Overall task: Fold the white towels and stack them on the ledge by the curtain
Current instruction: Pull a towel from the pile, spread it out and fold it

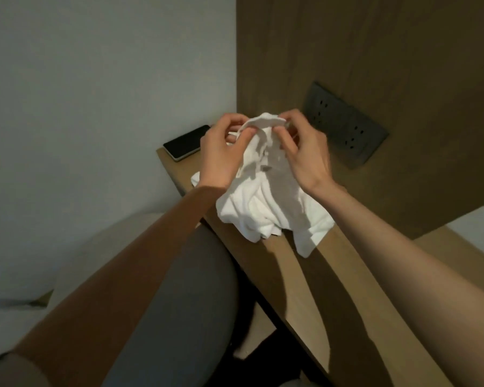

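Observation:
A crumpled white towel (266,202) hangs bunched above the wooden ledge (313,277), its lower folds resting on the wood. My left hand (221,157) pinches the towel's top edge on the left side. My right hand (305,152) pinches the same edge on the right side, close to the left hand. A small piece of white cloth (196,178) shows behind my left wrist at the ledge's left edge; whether it belongs to the same towel is unclear.
A dark phone (186,143) lies at the far end of the ledge near the white wall. A black socket panel (344,127) is set in the brown wood wall on the right. A grey rounded chair back (185,297) is below the ledge.

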`<state>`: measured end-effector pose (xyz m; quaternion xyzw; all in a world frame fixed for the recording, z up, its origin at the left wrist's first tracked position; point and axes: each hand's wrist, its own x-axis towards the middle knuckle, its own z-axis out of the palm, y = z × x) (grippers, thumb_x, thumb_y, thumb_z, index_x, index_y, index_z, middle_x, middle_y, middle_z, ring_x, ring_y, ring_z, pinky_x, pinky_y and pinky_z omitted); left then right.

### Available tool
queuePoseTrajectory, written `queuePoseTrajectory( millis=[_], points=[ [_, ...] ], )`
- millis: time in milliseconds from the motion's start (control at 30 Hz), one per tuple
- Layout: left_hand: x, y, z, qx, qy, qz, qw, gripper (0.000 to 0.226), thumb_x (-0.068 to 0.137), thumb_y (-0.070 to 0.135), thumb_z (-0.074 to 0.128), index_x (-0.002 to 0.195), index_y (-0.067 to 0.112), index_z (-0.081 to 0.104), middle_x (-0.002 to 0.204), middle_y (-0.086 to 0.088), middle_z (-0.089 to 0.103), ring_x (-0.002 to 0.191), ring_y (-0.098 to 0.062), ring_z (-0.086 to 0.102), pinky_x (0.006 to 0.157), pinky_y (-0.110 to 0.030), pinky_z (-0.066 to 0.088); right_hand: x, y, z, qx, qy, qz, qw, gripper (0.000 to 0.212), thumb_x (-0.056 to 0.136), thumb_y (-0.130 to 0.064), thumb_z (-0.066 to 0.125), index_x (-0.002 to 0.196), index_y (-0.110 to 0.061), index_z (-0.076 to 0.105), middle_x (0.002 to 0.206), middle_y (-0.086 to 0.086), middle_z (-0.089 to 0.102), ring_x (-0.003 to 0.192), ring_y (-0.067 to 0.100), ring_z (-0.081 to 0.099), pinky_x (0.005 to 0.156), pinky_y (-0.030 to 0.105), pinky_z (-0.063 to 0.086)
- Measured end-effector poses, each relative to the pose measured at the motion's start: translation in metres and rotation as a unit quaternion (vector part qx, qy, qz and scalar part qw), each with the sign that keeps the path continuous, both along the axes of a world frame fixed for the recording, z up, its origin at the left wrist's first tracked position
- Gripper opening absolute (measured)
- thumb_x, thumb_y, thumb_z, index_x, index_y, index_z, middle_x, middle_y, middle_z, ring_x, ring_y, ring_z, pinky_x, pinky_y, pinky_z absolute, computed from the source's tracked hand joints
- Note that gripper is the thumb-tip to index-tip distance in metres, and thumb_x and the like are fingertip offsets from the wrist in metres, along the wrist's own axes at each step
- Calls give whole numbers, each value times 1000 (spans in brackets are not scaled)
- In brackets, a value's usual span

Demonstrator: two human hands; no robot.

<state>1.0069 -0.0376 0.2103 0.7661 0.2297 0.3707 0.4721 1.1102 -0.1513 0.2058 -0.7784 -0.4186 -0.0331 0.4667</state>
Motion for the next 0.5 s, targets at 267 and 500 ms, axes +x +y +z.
queuePoseTrajectory(
  millis=[267,500],
  points=[
    [-53,-88,73,-5,-82,-149,985,16,94,25,59,102,12,64,91,6,65,82,0,60,69,-10,47,-73,-98,90,116,-47,-93,988,12,99,-18,43,103,-25,51,92,-27,54,88,-6,56,73,10,48],
    [-95,-202,105,-73,-36,-287,954,28,97,28,53,82,7,63,65,6,53,60,1,48,57,-12,38,-154,-230,124,74,-66,-261,960,9,100,-22,43,103,-22,51,106,-2,46,86,1,48,66,-1,39]
  ],
)
